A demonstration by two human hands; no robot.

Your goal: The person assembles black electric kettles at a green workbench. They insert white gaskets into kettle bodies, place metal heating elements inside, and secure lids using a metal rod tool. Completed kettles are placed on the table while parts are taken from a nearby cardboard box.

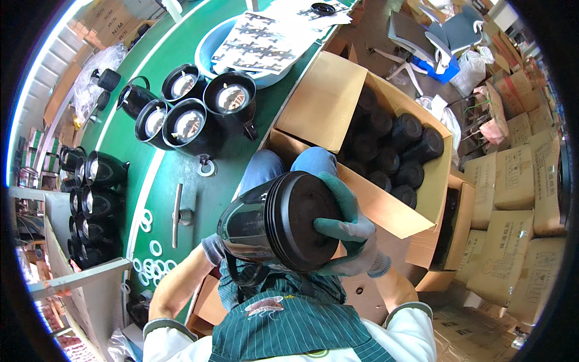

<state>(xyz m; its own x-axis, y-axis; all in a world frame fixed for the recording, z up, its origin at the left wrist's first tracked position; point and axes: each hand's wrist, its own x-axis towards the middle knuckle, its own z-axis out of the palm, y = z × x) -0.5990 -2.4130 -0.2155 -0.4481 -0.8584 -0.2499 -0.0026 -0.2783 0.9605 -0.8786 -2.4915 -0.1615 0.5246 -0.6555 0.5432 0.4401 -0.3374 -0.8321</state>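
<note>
A glossy black jug (247,223) lies tilted across my lap, its ridged round base (310,220) turned up toward the right. My right hand (350,232), in a grey glove with a green coated palm, grips that base with fingers and thumb against its face and rim. At the jug's left side, my gloved left hand (214,249) holds the body from beneath; most of its fingers are hidden. The jug's handle (244,274) points down toward my apron.
Black jugs with silvery liners (189,123) stand on the green table (163,199). White rings (155,248) and a metal bar tool (178,214) lie nearer. A blue basin (205,45) bears printed sheets (262,45). At right, an open carton (325,102) holds several black cylinders (407,127).
</note>
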